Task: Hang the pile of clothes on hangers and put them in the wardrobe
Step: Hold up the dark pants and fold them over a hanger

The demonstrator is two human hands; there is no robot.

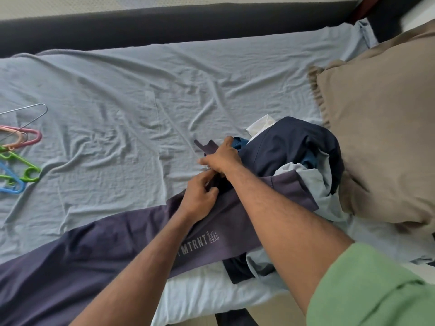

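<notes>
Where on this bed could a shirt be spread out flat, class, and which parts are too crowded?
The widest free patch is the wrinkled blue sheet between the hangers at the left edge and the pile of clothes, running back to the dark bed border. It is crowded on the right, where the pile meets the tan pillow, and along the near edge under the purple garment.

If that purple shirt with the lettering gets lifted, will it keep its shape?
Probably not. The purple shirt lies creased and draped across the bed, so it looks floppy and would likely sag from both hands. It seems thin, so probably light.
</notes>
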